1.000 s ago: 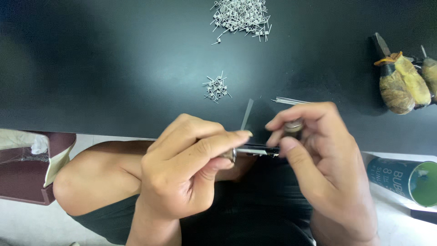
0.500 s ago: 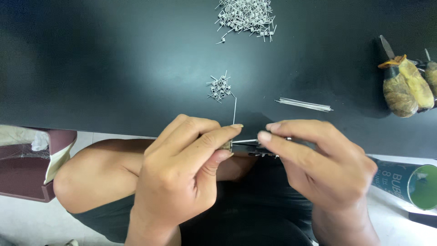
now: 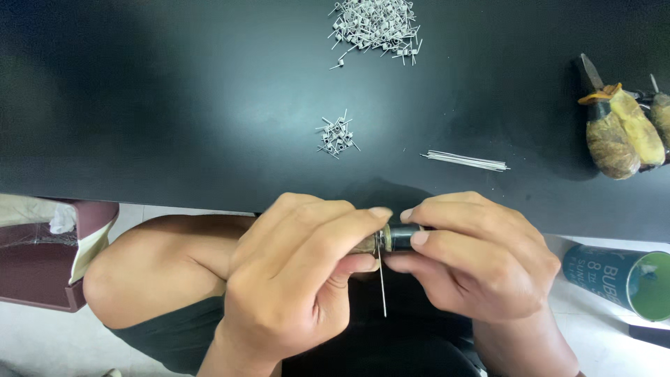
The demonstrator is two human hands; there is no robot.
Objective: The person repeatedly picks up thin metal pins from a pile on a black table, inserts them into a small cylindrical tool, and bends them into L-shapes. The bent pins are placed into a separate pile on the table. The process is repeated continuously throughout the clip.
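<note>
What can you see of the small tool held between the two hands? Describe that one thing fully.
The tool is a short dark cylinder, apparently metal, lying level just below the table edge, over the person's lap. Its left end looks brownish. A thin straight wire hangs down from its middle. The left hand pinches its left end with thumb and forefinger; the right hand grips its right end. Fingers hide most of it.

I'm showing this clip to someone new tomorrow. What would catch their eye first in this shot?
First, the two hands meeting at the near table edge: the left hand and right hand pinch a small dark cylinder, with a thin wire hanging straight down from it. Next, the big pile of small wire coils at the far edge of the black table, and a smaller cluster nearer the hands.
</note>
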